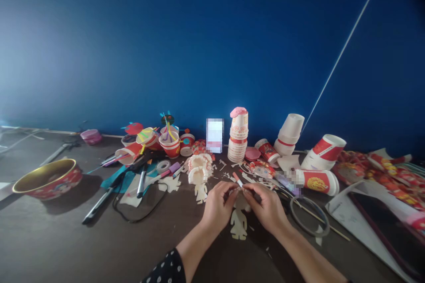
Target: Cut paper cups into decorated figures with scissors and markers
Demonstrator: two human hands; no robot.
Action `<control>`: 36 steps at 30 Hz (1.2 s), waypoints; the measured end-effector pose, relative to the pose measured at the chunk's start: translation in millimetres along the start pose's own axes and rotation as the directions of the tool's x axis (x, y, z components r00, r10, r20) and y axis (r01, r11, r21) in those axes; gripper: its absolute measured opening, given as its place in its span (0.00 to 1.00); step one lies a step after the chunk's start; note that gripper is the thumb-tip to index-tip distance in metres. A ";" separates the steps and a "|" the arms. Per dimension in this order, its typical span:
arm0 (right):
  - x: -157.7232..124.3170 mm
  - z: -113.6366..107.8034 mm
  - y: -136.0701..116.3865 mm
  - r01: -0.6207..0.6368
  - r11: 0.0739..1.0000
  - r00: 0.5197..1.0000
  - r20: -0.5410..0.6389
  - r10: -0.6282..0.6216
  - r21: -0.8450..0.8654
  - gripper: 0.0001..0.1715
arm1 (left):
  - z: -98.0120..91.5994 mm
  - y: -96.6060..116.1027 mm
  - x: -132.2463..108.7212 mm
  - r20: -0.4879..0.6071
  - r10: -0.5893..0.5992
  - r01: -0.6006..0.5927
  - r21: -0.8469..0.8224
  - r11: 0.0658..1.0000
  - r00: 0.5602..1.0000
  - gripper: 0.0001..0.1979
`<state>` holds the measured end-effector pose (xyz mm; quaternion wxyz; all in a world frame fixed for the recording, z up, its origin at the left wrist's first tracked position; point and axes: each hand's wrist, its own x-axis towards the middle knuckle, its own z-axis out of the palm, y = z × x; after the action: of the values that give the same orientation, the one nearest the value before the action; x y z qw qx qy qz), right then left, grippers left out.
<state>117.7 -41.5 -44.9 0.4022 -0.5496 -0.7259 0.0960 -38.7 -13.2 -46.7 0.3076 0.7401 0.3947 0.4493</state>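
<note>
Black, white-patterned cloth of a sleeve (168, 267) comes in lowest, and just beyond it a pale doll-shaped cutout (238, 225) lies on the dark table (133, 252), its top hidden under the person's fingers. Left hand (219, 201) and right hand (264, 205) meet there, fingers curled and tips nearly together, at the lower end of a small white-and-orange stick (237, 180); from where I stand I can't tell which of them has hold of it. Off to the right lies a dark phone (387, 230), with a grey ring (327, 225) nearer the right hand. A second cutout (201, 193) sits beyond the left hand. Farther back rise a stack of paper cups (237, 150) and, behind everything, a blue partition (186, 44).
</note>
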 end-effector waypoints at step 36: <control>-2.4 2.2 -4.9 -0.148 0.953 0.989 0.058 0.137 0.264 0.16 | -1.5 -9.1 3.5 -0.137 -0.124 0.112 -0.087 0.990 0.983 0.11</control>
<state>112.9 -44.8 -44.7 0.4504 -0.5391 -0.6726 0.2327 -41.9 -5.4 -51.9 0.3336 0.6687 0.4409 0.4971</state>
